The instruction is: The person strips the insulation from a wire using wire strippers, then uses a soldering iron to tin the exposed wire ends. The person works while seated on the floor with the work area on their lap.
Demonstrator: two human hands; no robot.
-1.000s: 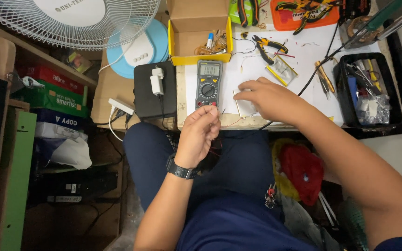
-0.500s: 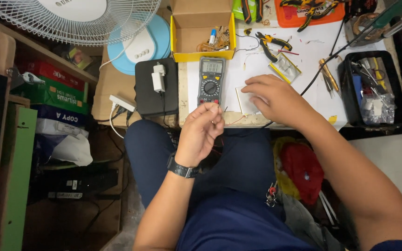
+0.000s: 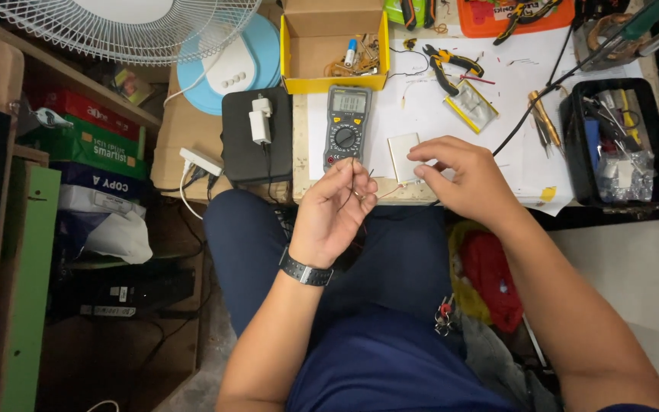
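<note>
My left hand point(image 3: 337, 214) is raised in front of the table edge, its fingers pinched on thin wires point(image 3: 356, 179) that run toward a small white square module point(image 3: 403, 156) lying on the white paper. My right hand point(image 3: 463, 179) rests on the table with its fingertips on the right edge of that module. A grey and yellow multimeter point(image 3: 347, 126) lies just left of the module, above my left hand. A black wristwatch point(image 3: 305, 271) is on my left wrist.
A yellow-rimmed cardboard box point(image 3: 335, 47) of small parts stands behind the multimeter. Pliers point(image 3: 451, 65), a black tool tray point(image 3: 619, 141), a black box with a white charger point(image 3: 257, 133), a fan point(image 3: 131, 27) and stacked paper boxes point(image 3: 89, 145) surround the work area.
My left hand has stayed at the table edge holding the wires. My right hand has slid slightly toward the white module. The camera view has shifted a little.
</note>
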